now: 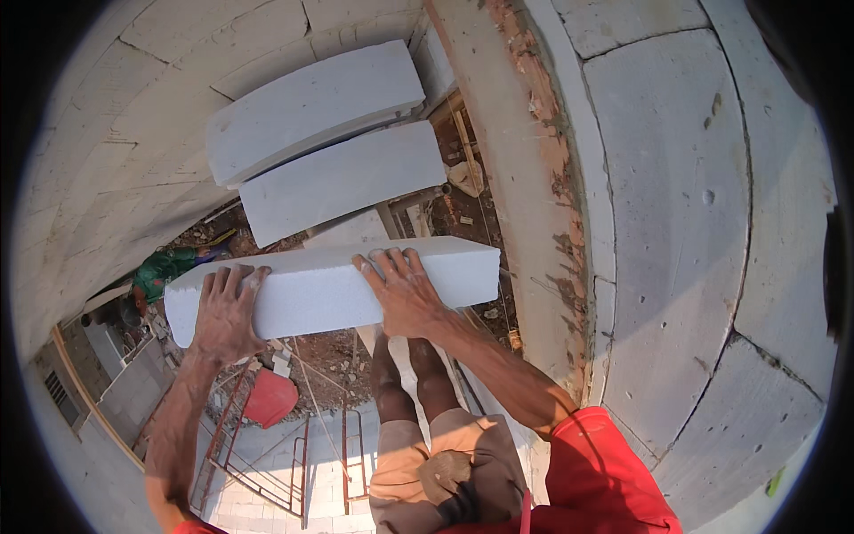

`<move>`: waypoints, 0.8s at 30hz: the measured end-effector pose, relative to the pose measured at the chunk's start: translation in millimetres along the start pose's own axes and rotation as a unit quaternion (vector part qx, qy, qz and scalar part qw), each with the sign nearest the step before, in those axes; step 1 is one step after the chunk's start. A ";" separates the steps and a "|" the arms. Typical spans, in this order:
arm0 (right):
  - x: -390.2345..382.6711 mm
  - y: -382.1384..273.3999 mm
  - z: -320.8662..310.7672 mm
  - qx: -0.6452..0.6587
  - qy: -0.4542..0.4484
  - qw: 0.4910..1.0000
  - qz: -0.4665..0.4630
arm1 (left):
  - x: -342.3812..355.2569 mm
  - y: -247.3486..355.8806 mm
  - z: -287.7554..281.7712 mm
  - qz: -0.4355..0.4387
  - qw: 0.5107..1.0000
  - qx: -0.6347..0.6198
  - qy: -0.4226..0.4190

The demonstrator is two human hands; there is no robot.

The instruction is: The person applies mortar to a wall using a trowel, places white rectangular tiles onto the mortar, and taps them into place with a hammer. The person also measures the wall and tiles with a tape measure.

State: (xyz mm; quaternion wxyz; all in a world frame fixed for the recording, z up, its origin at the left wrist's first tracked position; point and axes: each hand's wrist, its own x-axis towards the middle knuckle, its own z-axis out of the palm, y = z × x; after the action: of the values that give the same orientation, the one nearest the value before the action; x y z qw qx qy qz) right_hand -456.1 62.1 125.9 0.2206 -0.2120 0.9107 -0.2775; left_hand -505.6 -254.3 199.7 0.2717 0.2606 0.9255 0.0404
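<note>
On your right, you see a wall of large grey blocks (667, 205), and beside it a concrete strip (498, 160) with a rough, reddish edge. On your left stands a pale wall (116, 178); near it is a person in green (165, 267). On the near side, you have reddish metal frames (305, 472), a red object (271, 398) and rubble (334, 356).

A pale grey block wall with thin joints (133, 151) bounded the left side. A wall of large, smooth grey blocks with dark joint lines (667, 222) occupied the right side. Beside the latter ran a beige concrete band (498, 133), its edge rough and reddish-brown. The brown earth floor (331, 349) was strewn with rubble. A small dark barred opening (59, 390) was located at far left. Below, daylight and shadow fell across a white blockwork surface (249, 513) behind rust-red tubular metal frames (345, 454).
</note>
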 end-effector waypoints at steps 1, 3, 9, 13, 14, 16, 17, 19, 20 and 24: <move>-37.0 -20.5 -15.5 0.011 -0.028 0.999 0.024 | -22.7 23.8 -22.5 0.006 0.999 -0.028 -0.041; -118.1 -66.3 -48.8 0.021 -0.018 0.999 0.044 | -71.4 71.3 -62.3 0.032 0.996 -0.011 -0.087; -333.8 -191.9 -113.5 0.102 0.010 0.976 0.195 | -175.5 180.3 -123.1 0.185 0.977 -0.026 -0.101; -434.3 -265.8 -103.9 0.139 0.104 0.943 0.286 | -197.9 249.5 -150.9 0.318 0.942 0.087 -0.067; -461.3 -281.3 -98.1 0.132 0.129 0.935 0.304 | -206.6 275.5 -158.5 0.344 0.934 0.083 -0.056; -500.4 -308.0 -80.7 0.140 0.178 0.912 0.342 | -215.0 321.8 -170.6 0.398 0.912 0.091 -0.044; -520.8 -321.3 -71.8 0.131 0.212 0.899 0.359 | -221.2 345.6 -176.2 0.422 0.900 0.103 -0.045; -556.7 -345.6 -51.5 0.149 0.258 0.869 0.396 | -234.9 392.6 -186.2 0.478 0.869 0.125 -0.036; -567.1 -354.0 -43.7 0.138 0.272 0.859 0.411 | -237.8 411.6 -191.4 0.502 0.853 0.133 -0.053; -636.5 -386.1 -7.7 0.133 0.330 0.797 0.488 | -266.8 518.4 -187.9 0.600 0.771 0.203 -0.070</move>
State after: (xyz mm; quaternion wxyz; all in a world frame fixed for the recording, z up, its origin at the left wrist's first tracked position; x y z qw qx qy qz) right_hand 159.0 97.1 543.7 0.0385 0.3962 0.8654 -0.3044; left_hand -174.1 69.9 600.0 0.1971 0.8139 0.5465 -0.0120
